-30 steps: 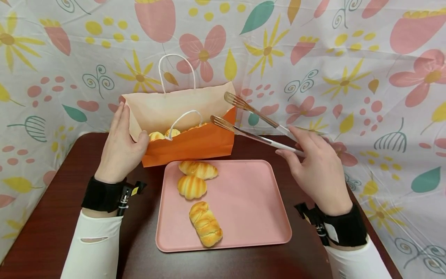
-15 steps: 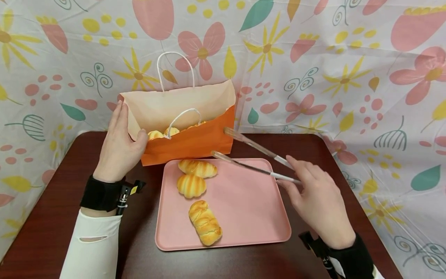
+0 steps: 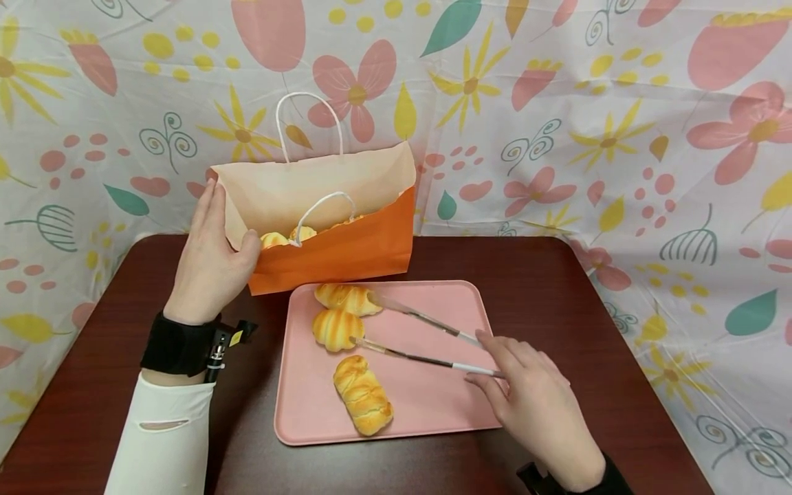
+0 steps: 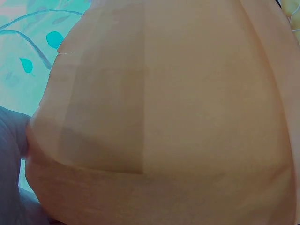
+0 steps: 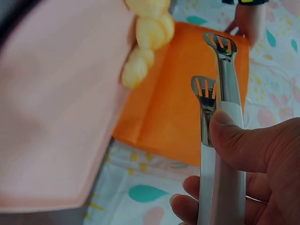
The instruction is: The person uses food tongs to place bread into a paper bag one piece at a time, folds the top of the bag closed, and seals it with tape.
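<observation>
1. A curtain printed with pink, yellow and teal flowers hangs behind and around a dark reddish-brown table.
2. At the far left of the table stands an orange paper bag, its mouth agape to show a pale inside; two white handles rise from it, and bread pieces show within.
3. The left hand lies against the bag's left side – fingers straight along the edge, thumb near the front rim.
4. Nearer than the bag sits a pink tray with three breads along its left part: a long roll at the far edge, a striped bun just beside it, and a twisted loaf nearest.
5. The right hand grasps white-handled metal tongs over the tray – arms spread, the far tip at the long roll's right end, the near tip at the bun's right side. Whether the tips touch the bread, I cannot tell.
</observation>
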`<state>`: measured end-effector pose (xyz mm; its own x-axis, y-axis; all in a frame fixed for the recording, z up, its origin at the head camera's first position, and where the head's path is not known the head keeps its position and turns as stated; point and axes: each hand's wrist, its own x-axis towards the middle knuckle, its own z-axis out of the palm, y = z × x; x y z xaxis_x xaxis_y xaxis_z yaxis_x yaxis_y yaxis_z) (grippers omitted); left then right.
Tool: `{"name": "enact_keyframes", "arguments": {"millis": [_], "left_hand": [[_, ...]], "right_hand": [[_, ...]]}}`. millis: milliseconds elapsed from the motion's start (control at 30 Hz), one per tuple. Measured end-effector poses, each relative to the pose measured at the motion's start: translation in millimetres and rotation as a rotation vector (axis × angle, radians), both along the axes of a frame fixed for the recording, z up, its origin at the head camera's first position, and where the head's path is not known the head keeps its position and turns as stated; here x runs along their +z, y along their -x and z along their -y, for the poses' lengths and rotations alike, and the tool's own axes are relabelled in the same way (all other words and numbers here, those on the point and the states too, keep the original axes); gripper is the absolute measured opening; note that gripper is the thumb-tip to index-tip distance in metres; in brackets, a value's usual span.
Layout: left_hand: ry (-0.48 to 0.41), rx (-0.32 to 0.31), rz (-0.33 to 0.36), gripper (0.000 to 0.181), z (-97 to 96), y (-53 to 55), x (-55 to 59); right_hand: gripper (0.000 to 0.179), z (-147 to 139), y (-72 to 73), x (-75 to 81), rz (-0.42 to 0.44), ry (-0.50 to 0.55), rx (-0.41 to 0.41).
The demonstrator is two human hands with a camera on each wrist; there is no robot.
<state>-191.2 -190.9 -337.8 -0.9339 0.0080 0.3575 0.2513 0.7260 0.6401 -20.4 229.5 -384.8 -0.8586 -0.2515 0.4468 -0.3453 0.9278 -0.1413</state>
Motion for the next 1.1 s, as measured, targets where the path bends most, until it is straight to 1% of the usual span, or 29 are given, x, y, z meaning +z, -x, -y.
{"name": "enact_keyframes", "arguments": {"millis": [167,333,500,633,833,1100], "left_hand": [[-0.002,-0.001,-0.005,0.08,0.2,0.2,-0.6],[0.001,-0.002,-0.007,0.08,0.6,0.7,-1.5],[0.004,0.0,-0.002,0.081,1.1,0.7,-1.8],[0.006,-0.002,-0.002,0.081,0.5,0.6,-2.6],[0.006,-0.004,-0.005,0.081,0.0,0.3,-2.1],[0.004,-0.006,-0.001,0.08,-0.6,0.4,-0.6]], "right_hand": [[0.066,5,-14.6,-16.1,0.034,0.001,-0.01],[0.066,8,-29.1,-30.6,0.046,-0.011,-0.004],[0.067,10,-40.5,-39.0,0.061,-0.016,-0.02],[0.068,10,-47.1,-45.0,0.055,-0.027,-0.009],[0.063,9,-53.6,-50.0,0.028,-0.033,0.004],[0.064,4,-62.0,-48.5,0.031,-0.038,0.002]]}}
